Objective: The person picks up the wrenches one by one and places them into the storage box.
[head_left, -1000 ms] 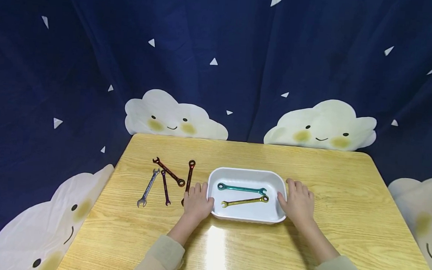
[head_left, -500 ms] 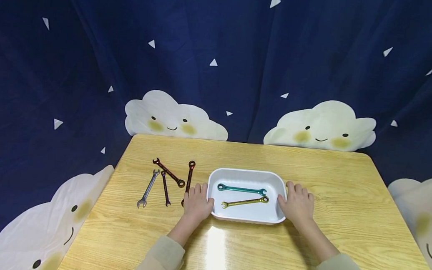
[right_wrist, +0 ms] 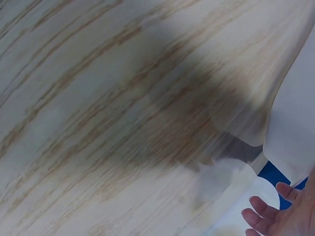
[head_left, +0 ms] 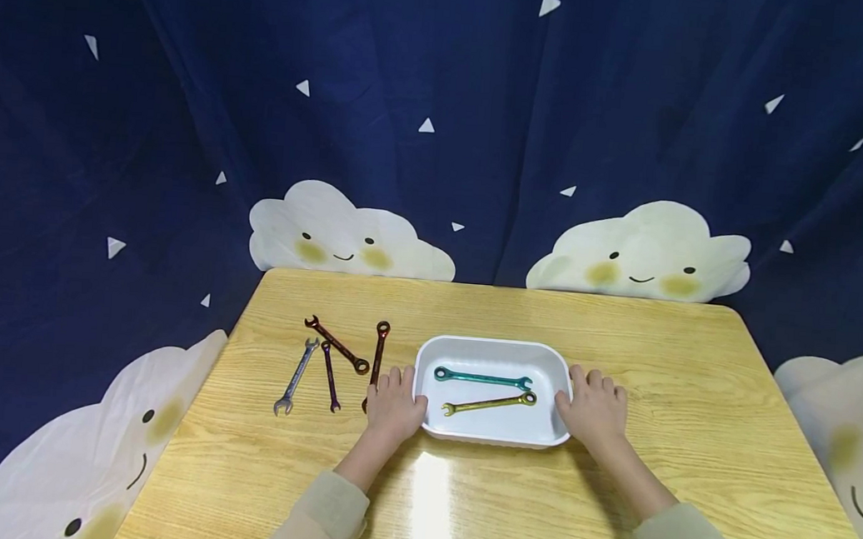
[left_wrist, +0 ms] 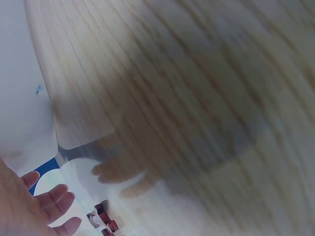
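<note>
A white plastic bin (head_left: 495, 431) sits on the wooden table, with a teal ratcheting wrench (head_left: 484, 378) and a yellow ratcheting wrench (head_left: 490, 403) lying inside. My left hand (head_left: 395, 407) holds its left end, thumb over the rim and fingers along the outside. At the right end my right hand (head_left: 597, 410) holds it the same way. In the left wrist view the bin's outer wall (left_wrist: 24, 98) rises beside the fingers (left_wrist: 56, 201). The right wrist view shows the wall (right_wrist: 295, 108) next to slightly spread fingers (right_wrist: 261, 211); both thumbs are hidden there.
Left of the bin lie a silver wrench (head_left: 296, 377), a purple wrench (head_left: 330, 375) and a dark red wrench (head_left: 338, 344). Another dark red wrench (head_left: 379, 353) is partly covered by the left hand. A dark blue curtain (head_left: 415, 68) with clouds hangs behind the table (head_left: 660, 327).
The fingers of my right hand have shifted slightly toward me along the bin's end. The bin, the wrenches and the left hand keep their places.
</note>
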The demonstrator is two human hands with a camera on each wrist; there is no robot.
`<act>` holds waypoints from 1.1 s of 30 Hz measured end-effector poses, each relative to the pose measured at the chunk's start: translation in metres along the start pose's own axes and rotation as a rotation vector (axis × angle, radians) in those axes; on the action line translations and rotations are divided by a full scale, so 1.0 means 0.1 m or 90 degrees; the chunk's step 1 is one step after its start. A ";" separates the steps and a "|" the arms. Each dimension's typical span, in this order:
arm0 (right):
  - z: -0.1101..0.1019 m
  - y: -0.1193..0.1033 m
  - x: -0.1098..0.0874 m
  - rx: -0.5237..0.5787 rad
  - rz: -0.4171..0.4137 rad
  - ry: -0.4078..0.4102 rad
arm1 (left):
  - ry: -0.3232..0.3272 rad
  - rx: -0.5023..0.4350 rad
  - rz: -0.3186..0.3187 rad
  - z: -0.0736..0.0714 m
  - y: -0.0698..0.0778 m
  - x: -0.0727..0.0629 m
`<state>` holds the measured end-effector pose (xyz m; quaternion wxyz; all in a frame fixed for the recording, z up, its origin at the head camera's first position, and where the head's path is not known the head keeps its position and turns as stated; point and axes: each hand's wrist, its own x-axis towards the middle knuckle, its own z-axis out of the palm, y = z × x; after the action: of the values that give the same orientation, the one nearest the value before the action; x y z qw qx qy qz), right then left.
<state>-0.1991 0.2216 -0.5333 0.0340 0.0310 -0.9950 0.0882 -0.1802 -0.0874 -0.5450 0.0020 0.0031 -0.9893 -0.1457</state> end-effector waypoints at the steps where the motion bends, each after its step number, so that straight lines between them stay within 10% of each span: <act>1: 0.00 0.00 0.00 -0.001 0.001 -0.002 | 0.001 0.001 0.001 0.00 0.00 0.00; 33: -0.02 -0.05 0.02 -0.005 0.013 -0.014 | 0.017 -0.004 0.004 -0.07 0.02 -0.04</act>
<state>-0.2003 0.2174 -0.5308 0.0222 0.0216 -0.9960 0.0843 -0.1760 -0.0878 -0.5380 0.0158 0.0024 -0.9887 -0.1489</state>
